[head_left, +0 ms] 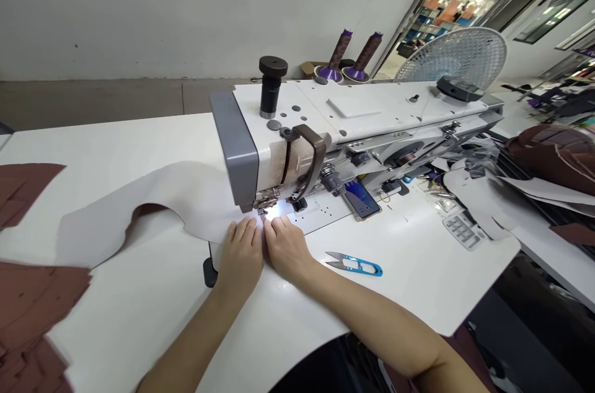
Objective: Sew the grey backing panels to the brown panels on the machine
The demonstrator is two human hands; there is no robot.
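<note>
Both hands are close together in front of the needle of a white sewing machine (288, 157). My left hand (242, 253) presses its closed fingers onto the near edge of a long, curved leather piece (186, 188), pale grey on top and reddish brown below. My right hand (287, 247) is curled beside it, pinching the edge of the piece at the presser foot (263, 213). The lamp lights this spot, and my fingers hide most of the held edge. To the left, the piece arches up from the table.
Blue thread snips (356, 264) lie right of my right hand. A phone (361, 199) rests under the machine arm. Reddish-brown pieces (32, 306) are stacked at left. Two thread cones (341, 52) and a fan (458, 58) stand behind. Pale scraps (483, 194) lie at right.
</note>
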